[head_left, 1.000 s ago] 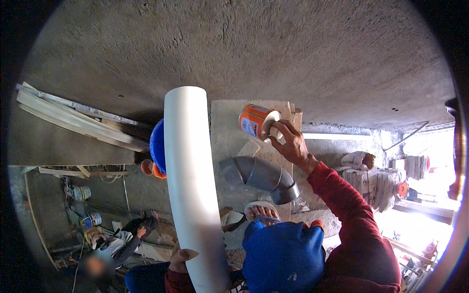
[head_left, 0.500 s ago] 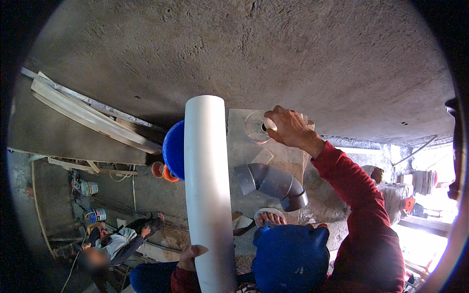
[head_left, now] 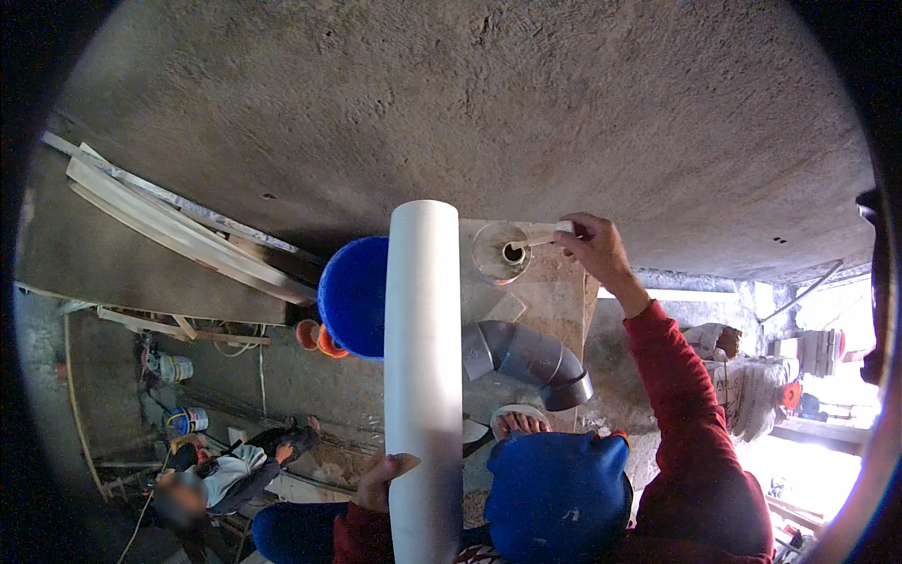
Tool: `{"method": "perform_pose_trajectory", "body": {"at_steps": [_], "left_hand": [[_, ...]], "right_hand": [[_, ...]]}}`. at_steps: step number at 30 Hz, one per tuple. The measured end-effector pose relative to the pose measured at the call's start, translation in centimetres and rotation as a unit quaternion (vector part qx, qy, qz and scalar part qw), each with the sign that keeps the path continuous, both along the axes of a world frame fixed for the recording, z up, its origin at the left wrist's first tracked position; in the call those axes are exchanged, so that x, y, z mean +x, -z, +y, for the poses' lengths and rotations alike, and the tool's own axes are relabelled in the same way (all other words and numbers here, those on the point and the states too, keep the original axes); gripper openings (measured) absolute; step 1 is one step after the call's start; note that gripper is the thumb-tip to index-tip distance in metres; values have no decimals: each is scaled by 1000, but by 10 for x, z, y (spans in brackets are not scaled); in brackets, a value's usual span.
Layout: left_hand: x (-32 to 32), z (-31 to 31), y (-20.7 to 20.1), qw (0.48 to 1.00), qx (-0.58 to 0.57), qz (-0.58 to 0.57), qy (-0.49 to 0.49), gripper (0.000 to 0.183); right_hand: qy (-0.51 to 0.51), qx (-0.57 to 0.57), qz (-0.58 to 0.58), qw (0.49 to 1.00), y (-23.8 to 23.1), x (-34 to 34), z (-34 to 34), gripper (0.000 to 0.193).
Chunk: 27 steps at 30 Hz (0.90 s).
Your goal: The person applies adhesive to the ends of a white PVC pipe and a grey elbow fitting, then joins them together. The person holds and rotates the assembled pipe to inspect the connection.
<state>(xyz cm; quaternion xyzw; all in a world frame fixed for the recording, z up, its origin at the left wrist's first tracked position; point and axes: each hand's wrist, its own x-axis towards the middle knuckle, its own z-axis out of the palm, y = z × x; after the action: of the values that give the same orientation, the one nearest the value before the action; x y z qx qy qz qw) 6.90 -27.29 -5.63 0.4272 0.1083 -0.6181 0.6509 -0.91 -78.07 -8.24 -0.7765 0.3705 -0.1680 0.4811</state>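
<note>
A long white plastic pipe [head_left: 423, 357] stretches from the lower edge toward the wall. My left hand [head_left: 378, 481] grips its near part from the left side, thumb on top. My right hand [head_left: 599, 252] pinches a pale narrow stick [head_left: 543, 239], which may be a brush. The stick's tip reaches the small dark opening of a round can [head_left: 490, 258]. That can stands on a pale board [head_left: 556, 293], to the right of the pipe's far end. Nearer to me lies a grey pipe with an elbow [head_left: 526, 361].
Left of the pipe is a blue bucket [head_left: 352, 296], with orange round pieces [head_left: 330, 342] beside it. Long pale boards [head_left: 188, 230] lean along the rough wall [head_left: 451, 113]. Another person [head_left: 240, 470] is at lower left. Sacks [head_left: 747, 390] stand at right.
My right hand has drawn back right from the can, exposing the pale stick and the can's opening. The white pipe and my left hand have shifted slightly right in view.
</note>
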Motion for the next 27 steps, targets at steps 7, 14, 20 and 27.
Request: {"method": "perform_pose_trajectory", "body": {"at_steps": [7,14,20,27], "left_hand": [[2,-24,-25,998,51,-36,9,87],[-8,-31,-24,1000,5,-21,-23,93],[-5,-24,-28,999,28,-21,5,95],[-2,-17,-25,1000,11,7,-24,99]], "right_hand": [[-5,245,-214,946,-47,16,2,26],[-74,256,-202,942,-66,64,29,30],[-51,252,-175,950,-63,48,30,32],[-97,251,-248,931,-88,60,31,29]]}}
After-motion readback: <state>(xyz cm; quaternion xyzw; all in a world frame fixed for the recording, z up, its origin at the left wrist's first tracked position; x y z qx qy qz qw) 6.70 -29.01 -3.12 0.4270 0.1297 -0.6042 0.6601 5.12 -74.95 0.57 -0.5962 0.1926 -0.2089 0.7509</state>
